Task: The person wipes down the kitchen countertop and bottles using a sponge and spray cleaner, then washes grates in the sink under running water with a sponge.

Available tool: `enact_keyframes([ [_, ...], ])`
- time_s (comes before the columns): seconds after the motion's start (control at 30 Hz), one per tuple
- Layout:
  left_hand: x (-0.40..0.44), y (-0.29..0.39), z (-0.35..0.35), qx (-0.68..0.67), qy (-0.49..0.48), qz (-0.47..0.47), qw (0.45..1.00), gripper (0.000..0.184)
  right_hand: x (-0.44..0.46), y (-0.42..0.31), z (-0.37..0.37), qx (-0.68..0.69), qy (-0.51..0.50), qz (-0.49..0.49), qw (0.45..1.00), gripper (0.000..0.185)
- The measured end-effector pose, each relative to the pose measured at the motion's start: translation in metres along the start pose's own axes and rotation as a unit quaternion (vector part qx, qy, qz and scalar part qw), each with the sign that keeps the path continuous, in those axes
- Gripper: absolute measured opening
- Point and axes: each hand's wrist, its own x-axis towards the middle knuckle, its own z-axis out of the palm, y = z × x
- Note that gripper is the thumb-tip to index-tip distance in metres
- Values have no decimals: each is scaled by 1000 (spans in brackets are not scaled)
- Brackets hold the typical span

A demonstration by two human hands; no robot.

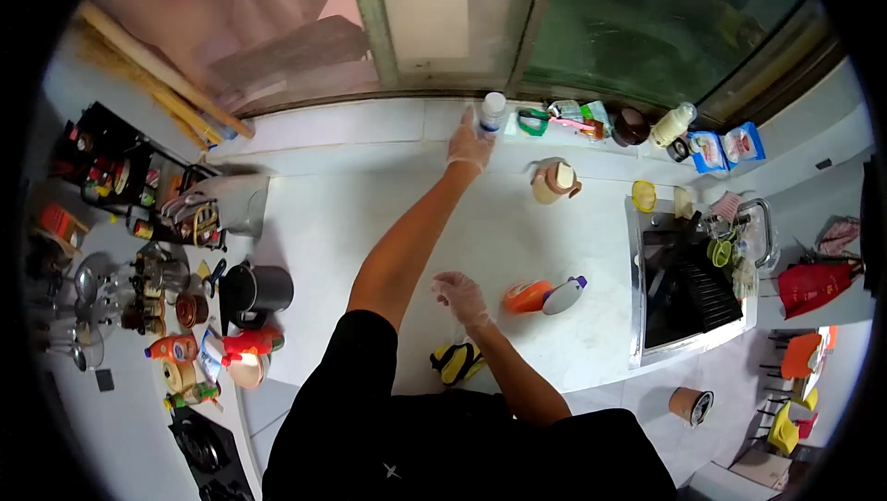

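Note:
My left hand, in a clear glove, reaches to the window ledge with its fingers around the lower part of a small white bottle. The bottle stands upright. Lower down, over the white counter, my right hand is also gloved, its fingers loosely bent and apart with nothing visible in them. To its right, an orange spray bottle with a white and purple head lies on the counter. A yellow and black cloth-like item is just below that hand. A brown and cream jug stands farther back.
Small packets, a dark jar and a pale bottle line the ledge. On the right is a sink with a black rack. A dark pot, bottles and glassware stand at left. A bin is on the floor.

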Motion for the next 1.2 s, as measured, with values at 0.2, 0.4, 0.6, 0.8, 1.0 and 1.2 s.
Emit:
enact_keyframes([
  [0.2, -159, -28, -128, -74, -124, -90, 985, 45, 10, 29, 15, -46, -17, 0, 999, 23],
  [0.4, -361, -175, -252, -178, 67, -275, 942, 37, -13, 51, 84, -57, -98, 40, 993, 21],
  [0.6, -517, -220, -387, -239, 234, -463, 821, 29, -34, 105, 194, -143, -229, 50, 962, 25],
  [0.8, -572, -264, -466, -305, 408, -432, 744, 42, -53, 151, 306, -254, -333, 91, 903, 25],
  [1.0, -547, -308, -524, -377, 398, -377, 747, 50, -62, 197, 390, -347, -320, 97, 876, 56],
  [1.2, -539, -349, -556, -417, 274, -361, 787, 57, -72, 204, 434, -287, -248, 158, 912, 65],
])
